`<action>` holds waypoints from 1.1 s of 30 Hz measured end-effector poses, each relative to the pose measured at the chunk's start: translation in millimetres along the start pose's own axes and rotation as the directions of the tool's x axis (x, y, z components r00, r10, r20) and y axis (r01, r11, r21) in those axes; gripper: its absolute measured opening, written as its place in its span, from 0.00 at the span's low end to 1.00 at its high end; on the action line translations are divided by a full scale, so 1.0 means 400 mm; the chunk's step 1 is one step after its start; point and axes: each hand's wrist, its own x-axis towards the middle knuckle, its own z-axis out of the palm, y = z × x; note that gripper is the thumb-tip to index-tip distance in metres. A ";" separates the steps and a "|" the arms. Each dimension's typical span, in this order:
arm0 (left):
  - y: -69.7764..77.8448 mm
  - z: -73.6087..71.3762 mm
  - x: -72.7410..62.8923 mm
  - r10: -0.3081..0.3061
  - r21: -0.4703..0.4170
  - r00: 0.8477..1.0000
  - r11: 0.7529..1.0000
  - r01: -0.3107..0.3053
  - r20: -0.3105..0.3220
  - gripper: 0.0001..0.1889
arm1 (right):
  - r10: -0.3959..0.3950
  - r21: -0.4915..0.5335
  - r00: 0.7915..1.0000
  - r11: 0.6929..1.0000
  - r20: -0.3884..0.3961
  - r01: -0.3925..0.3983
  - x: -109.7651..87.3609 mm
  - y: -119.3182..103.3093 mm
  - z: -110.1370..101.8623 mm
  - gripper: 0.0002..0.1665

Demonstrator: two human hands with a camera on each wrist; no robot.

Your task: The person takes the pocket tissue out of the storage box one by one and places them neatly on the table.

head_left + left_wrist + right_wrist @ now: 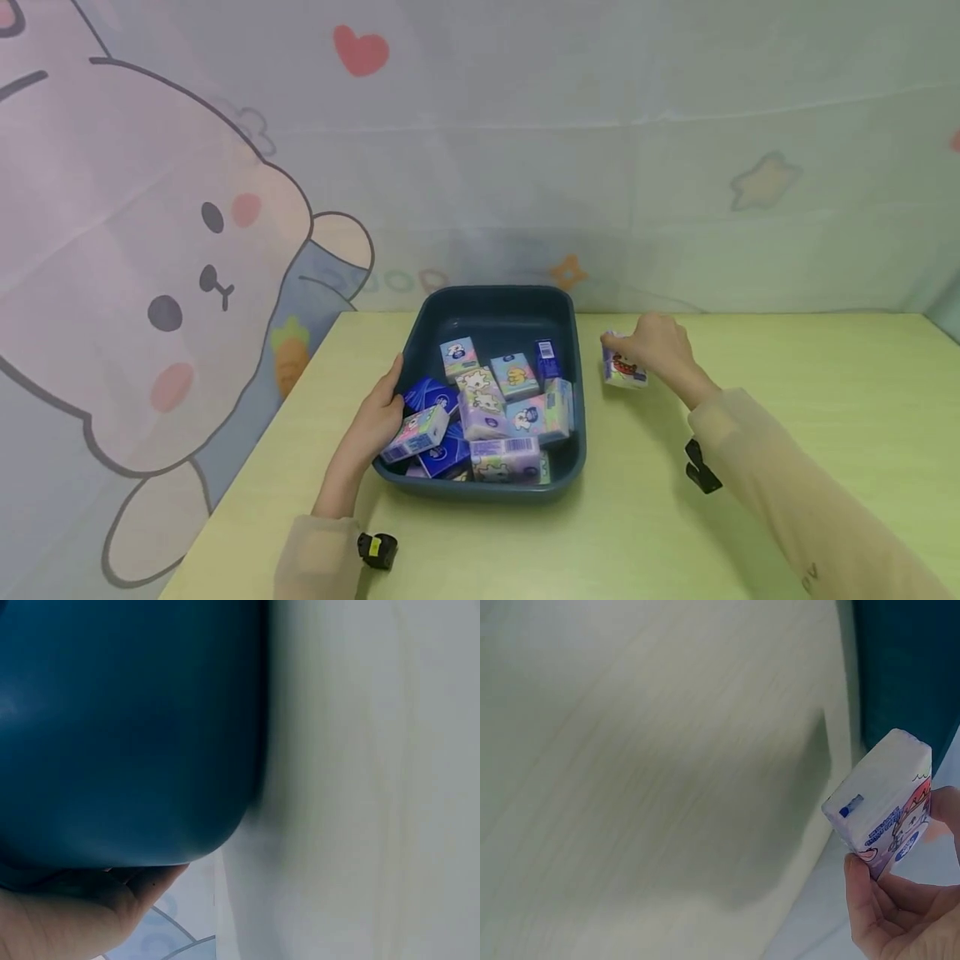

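Note:
A dark blue plastic basin (495, 493) stands on the table with several small tissue packs (482, 402) lying jumbled in it, some plain blue, others in pastel cartoon print. At the basin's left side, my left hand (377, 417) holds the rim; the left wrist view shows its fingers against the outer wall (135, 750). To the right of the basin, my right hand (662, 350) pinches a purple-and-white cartoon tissue pack (624, 372) between thumb and fingers. In the right wrist view this tissue pack (885, 802) is held above the tabletop, tilted, with its shadow below.
The pale yellow-green table (810, 400) reaches out to the right of the basin. A cloth backdrop (600, 167) with a cartoon bear, a heart and stars hangs behind the table's far edge. Black straps (377, 551) sit at both wrists.

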 end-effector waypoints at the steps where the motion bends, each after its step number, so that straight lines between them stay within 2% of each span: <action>1: 0.002 0.001 0.001 0.000 -0.001 1.000 1.000 0.000 -0.001 0.33 | 0.002 -0.005 1.000 1.000 0.001 -0.002 0.002 0.000 0.001 0.32; 12: 0.008 0.016 0.014 -0.002 -0.005 1.000 1.000 0.002 -0.014 0.33 | 0.013 -0.096 1.000 0.995 -0.006 -0.014 0.027 0.017 0.019 0.31; 27: 0.004 0.006 0.000 0.000 0.002 1.000 1.000 0.000 -0.019 0.33 | 0.025 -0.112 0.999 0.993 0.024 -0.022 0.034 0.031 0.044 0.31; 33: 0.001 0.003 -0.005 -0.002 -0.003 1.000 1.000 0.002 -0.023 0.32 | -0.011 -0.138 1.000 0.990 -0.017 0.008 0.036 0.027 0.063 0.30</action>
